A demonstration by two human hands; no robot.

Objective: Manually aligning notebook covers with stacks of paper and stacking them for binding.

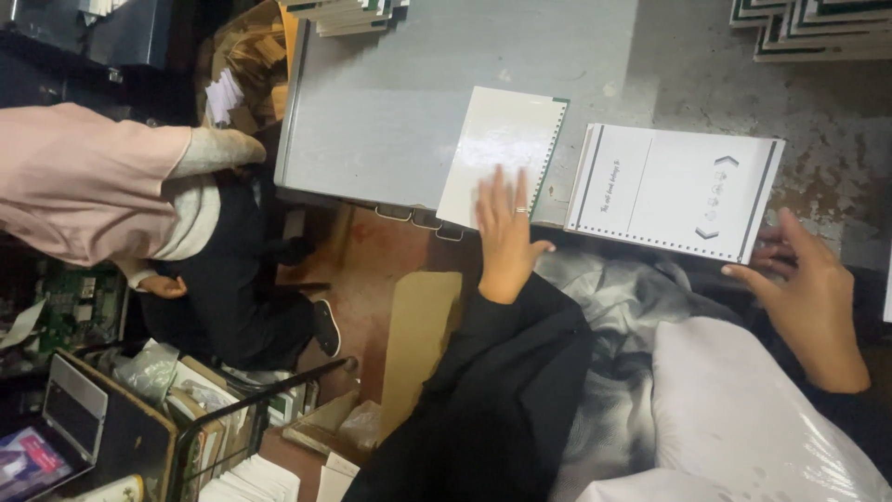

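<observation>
So here's my setup: my left hand (505, 232) is lying flat with fingers spread on the bottom edge of a plain white punched sheet (502, 153). It's not gripping anything, just pressing the sheet down, I'd say so it doesn't slide, since its lower corner hangs a bit past the edge of the grey board (390, 102) it rests on. The row of little holes runs along its right side.

My right hand (808, 297) is curled around the corner of the printed white cover (674, 191), fingertips on the underside and near edge, so it's a light pinch-type hold rather than a fist. That cover sits just beside the plain sheet, not touching it, half on the worn grey surface (836, 121) and half poking out toward my lap, which I guess makes the corner easy to grab. Its punched edge faces me.

Stacks of finished booklets (808, 28) are parked along the far edge, well apart from my hands, and another pile (344, 14) sits at the top of the grey board. There's somebody in a pink sleeve (84, 177) off to my left, down by the floor clutter.
</observation>
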